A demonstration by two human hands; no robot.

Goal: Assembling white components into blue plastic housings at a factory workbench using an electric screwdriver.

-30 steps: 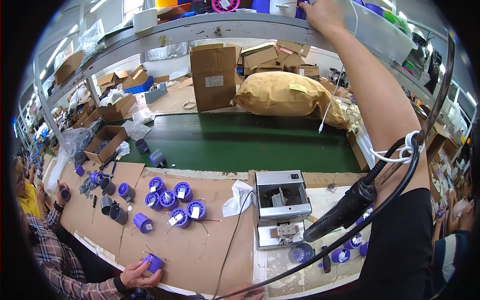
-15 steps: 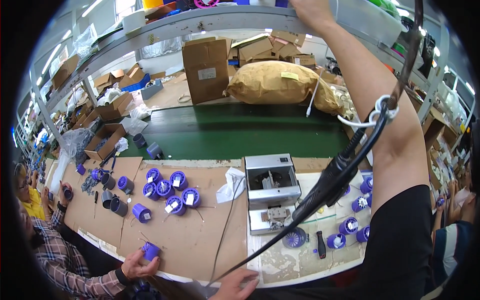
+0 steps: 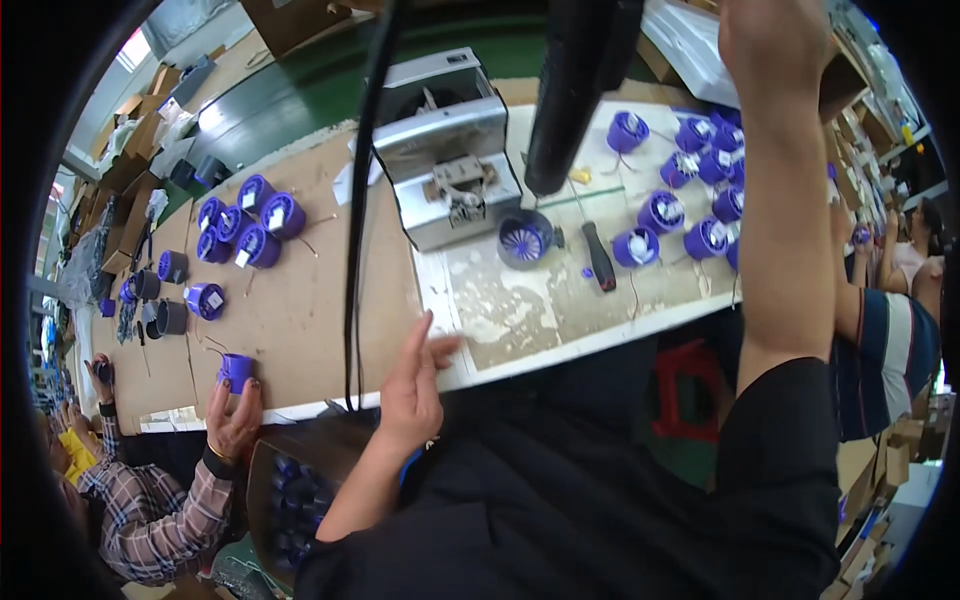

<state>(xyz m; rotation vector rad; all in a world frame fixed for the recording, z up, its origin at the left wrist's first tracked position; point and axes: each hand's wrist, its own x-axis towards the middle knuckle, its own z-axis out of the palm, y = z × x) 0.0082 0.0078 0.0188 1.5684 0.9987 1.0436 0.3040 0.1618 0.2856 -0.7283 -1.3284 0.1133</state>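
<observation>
Cardboard-topped workbench [image 3: 300,320], purple parts [image 3: 250,225], left hand [image 3: 412,385] apparently resting on edge

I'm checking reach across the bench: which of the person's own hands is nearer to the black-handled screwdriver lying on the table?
Left. The left hand rests on the table's near edge, down-left of the screwdriver. The right hand is raised high at the picture's top, well beyond it.

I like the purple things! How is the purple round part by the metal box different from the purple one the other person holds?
The purple round fan part beside the grey metal box lies alone on the worn white mat, its spoked face turned up. The small purple cup-shaped part is pinched in a co-worker's hand at the cardboard-covered bench edge, and looks smaller. Both are purple plastic and round.
</observation>
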